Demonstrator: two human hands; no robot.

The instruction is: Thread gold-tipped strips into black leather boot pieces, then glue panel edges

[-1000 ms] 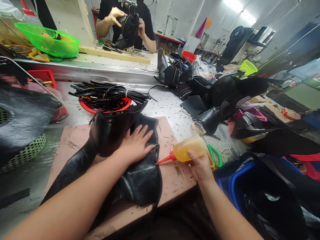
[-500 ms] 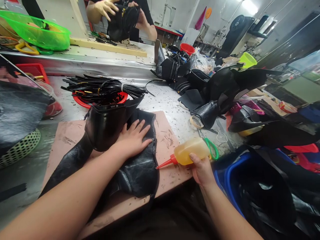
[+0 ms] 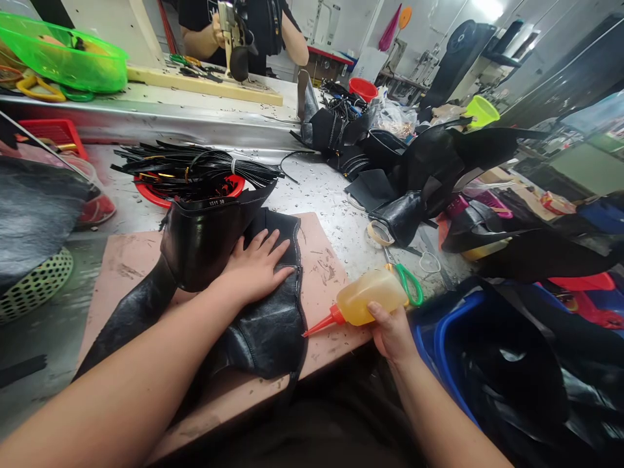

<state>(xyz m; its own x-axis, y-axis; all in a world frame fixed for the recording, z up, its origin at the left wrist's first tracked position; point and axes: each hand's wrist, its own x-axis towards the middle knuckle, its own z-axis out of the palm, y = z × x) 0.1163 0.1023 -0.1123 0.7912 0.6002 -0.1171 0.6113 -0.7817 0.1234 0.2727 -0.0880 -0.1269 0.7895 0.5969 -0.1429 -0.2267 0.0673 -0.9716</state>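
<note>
Spread flat, my left hand (image 3: 256, 266) presses on a black leather piece (image 3: 273, 325) that lies on a pink board (image 3: 319, 253). My right hand (image 3: 394, 331) grips a glue bottle (image 3: 370, 296) of yellowish liquid, tilted so its red nozzle points left. The nozzle tip is at the piece's right edge. Beside my left hand, an upright black boot part (image 3: 202, 240) marked "1511 38" stands on the board.
Behind the boot part, black strips (image 3: 195, 166) lie over a red bowl (image 3: 190, 195). Green-handled scissors (image 3: 409, 284) lie beyond the bottle. A blue bin (image 3: 443, 344) stands right; black parts (image 3: 433, 169) are piled at the back. A person (image 3: 287, 32) works opposite.
The nozzle tip has moved slightly down along the leather edge. The view has shifted a little. Across the table, the person's hands and black item have moved, and a machine head shows there.
</note>
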